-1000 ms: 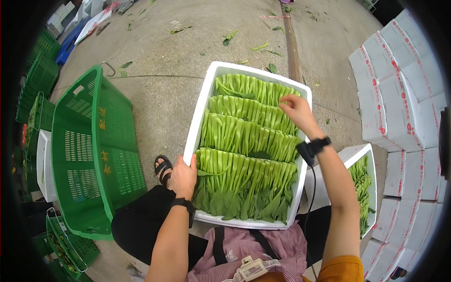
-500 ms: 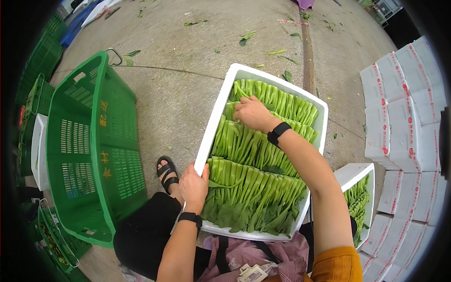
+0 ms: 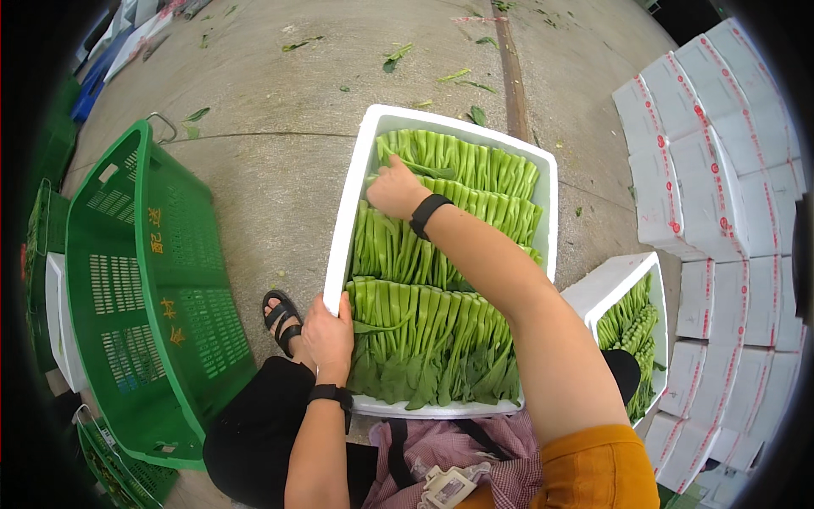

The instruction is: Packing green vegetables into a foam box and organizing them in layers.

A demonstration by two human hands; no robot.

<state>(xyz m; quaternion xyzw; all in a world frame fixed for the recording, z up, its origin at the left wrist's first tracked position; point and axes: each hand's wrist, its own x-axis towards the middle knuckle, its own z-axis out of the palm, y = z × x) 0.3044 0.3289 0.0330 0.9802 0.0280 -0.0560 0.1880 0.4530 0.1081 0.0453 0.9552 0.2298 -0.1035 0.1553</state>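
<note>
A white foam box (image 3: 341, 229) on my lap holds rows of leafy green stalks (image 3: 411, 305), with stems toward the far side and dark leaves at the near end. My left hand (image 3: 328, 335) is closed around the box's left rim. My right hand (image 3: 397, 188) reaches over the far left part of the box with its fingers curled down among the stalks. One fingertip touches a loose stalk (image 3: 415, 165) lying across the far row. Whether the fingers hold anything is hidden under the hand.
A tall green plastic crate (image 3: 157, 288) stands at my left. A smaller white foam box (image 3: 606, 293) of greens sits at my right, before stacked white boxes (image 3: 704, 178). Leaf scraps (image 3: 396, 58) lie on the concrete floor (image 3: 280, 93).
My right hand has shifted slightly toward the box's left side, so more of the loose stalk shows. My left hand stays on the rim. The whole view has swung a little.
</note>
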